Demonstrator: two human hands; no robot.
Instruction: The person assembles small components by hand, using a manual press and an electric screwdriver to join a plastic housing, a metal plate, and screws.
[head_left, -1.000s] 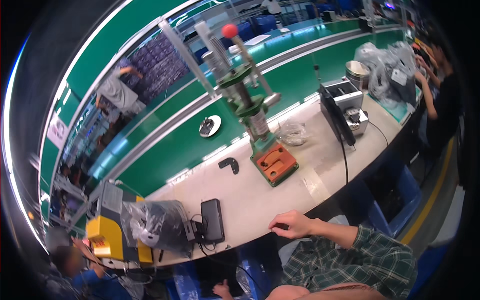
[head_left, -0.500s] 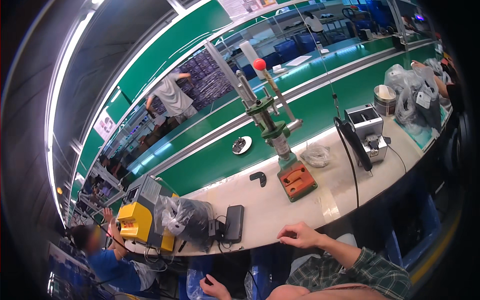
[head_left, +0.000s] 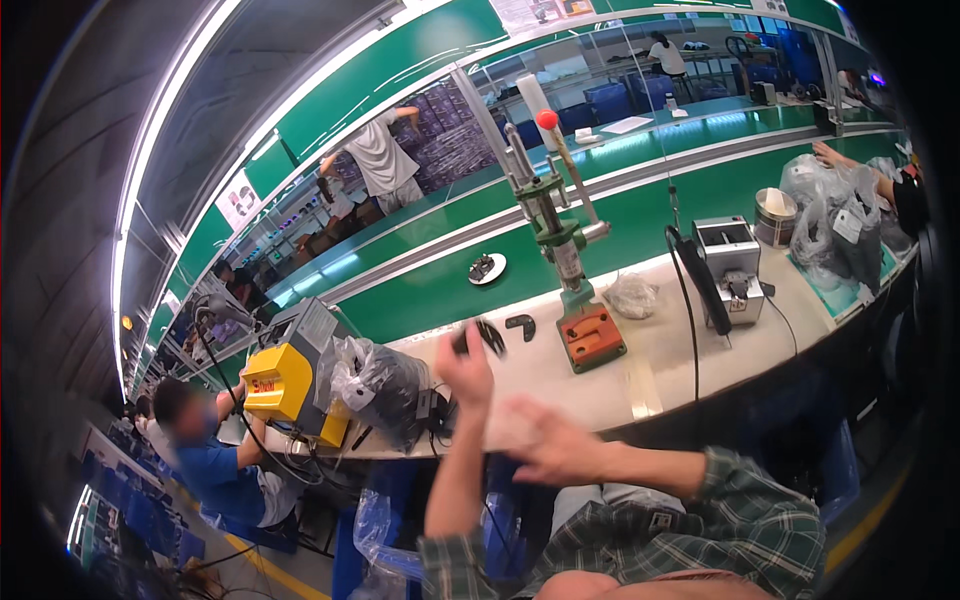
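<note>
Small black part (head_left: 480, 337) pinched in raised left hand (head_left: 463, 370), above white bench (head_left: 700, 340), left of lever press (head_left: 560, 240). Right hand (head_left: 545, 445) blurred, fingers loosely spread, empty. Risk: loose fingertip pinch; part could slip and drop off the bench edge.

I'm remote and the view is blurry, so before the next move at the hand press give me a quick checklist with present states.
1. Left hand holds the small black part: ok, raised above the bench edge.
2. Right hand free: cannot tell, motion-blurred.
3. Orange base of the hand press clear: ok, nothing seen on it.
4. Red-knobbed lever up: ok.
5. Second black part on the white bench: ok, lying left of the base.
6. Hanging black cable clear of the base: ok, to its right.
</note>
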